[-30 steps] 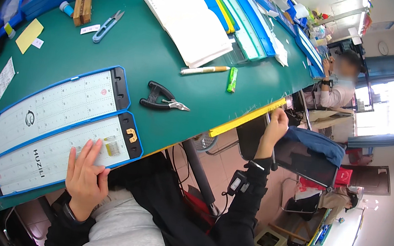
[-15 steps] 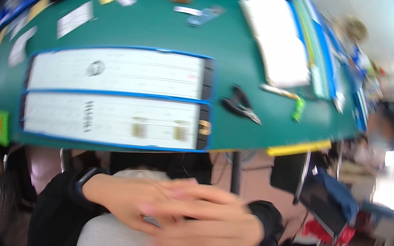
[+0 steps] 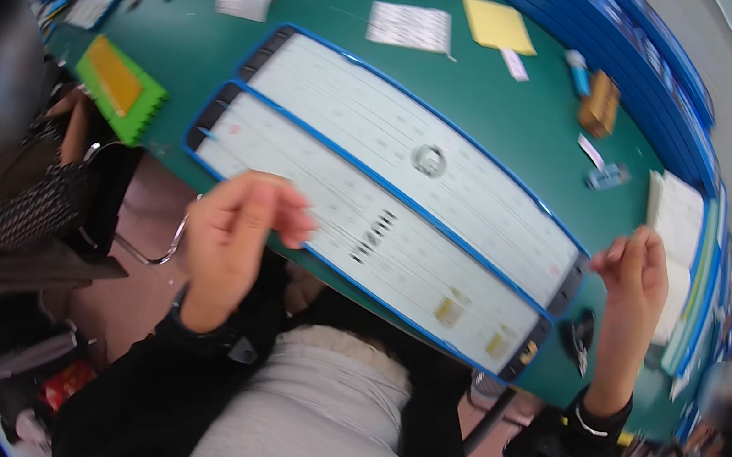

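Blue-edged board (image 3: 431,260) | left hand (image 3: 240,235): half-curled, nearby | right hand (image 3: 636,287): curled, grip blurred

A blue tube (image 3: 578,73) neighbours a wooden block (image 3: 598,106).

The head-worn fisheye looks steeply down past the wearer's grey top (image 3: 324,408) (edges bend toward its rim) at the nearby green desk (image 3: 528,120).

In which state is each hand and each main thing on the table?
Left hand: fingers bent
Right hand: fingertips close together
White panels: side by side, face up
Black pliers: lying down; open or shut unclear
Blue snips: lying down, blurred
White papers: partly hidden by right hand
Yellow sheet: lying flat
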`<state>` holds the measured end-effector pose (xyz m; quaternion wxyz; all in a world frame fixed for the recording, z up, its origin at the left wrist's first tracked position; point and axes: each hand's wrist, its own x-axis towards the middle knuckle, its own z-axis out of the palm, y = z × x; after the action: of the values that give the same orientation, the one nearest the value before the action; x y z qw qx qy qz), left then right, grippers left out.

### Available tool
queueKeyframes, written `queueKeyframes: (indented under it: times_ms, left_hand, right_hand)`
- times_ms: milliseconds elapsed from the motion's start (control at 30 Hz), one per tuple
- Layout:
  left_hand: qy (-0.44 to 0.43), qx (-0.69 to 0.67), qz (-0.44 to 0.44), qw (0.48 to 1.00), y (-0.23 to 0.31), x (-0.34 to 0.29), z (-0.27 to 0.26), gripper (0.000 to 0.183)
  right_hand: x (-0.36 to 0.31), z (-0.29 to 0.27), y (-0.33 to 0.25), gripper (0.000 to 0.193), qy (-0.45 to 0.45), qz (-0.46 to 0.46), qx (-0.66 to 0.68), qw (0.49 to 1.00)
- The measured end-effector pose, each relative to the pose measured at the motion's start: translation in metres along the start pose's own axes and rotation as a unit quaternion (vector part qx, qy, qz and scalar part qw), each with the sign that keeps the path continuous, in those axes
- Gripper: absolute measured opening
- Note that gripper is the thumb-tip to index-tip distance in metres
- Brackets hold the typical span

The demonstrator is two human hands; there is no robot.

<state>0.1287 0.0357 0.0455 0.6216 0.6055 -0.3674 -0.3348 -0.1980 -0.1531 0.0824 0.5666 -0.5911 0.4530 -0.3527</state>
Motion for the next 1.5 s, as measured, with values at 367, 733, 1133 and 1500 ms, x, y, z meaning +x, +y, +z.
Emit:
queueKeyframes:
  times_ms: [367,733,1133,1500]
  left_hand:
    - [-0.302,-0.002,0.016,0.953,0.011,-0.005,0.012,0.019]
    - [0.233,0.415,0.173,0.862,-0.014,0.047,-0.062,0.026]
    - [0.249,0.317,0.048,0.914,-0.038,0.069,-0.096,0.010]
    - [0.357,0.374,0.138,0.845,-0.045,0.067,-0.085,0.036]
  right_hand:
    - [-0.060,0.158,-0.068,0.022,-0.221,-0.355,-0.497,0.760]
    - [-0.004,0.164,-0.053,0.010,-0.141,-0.181,-0.321,0.919]
    - [0.055,0.252,-0.036,0.014,-0.282,-0.042,-0.211,0.935]
    - [0.074,0.317,-0.010,0.015,-0.292,-0.070,-0.225,0.927]
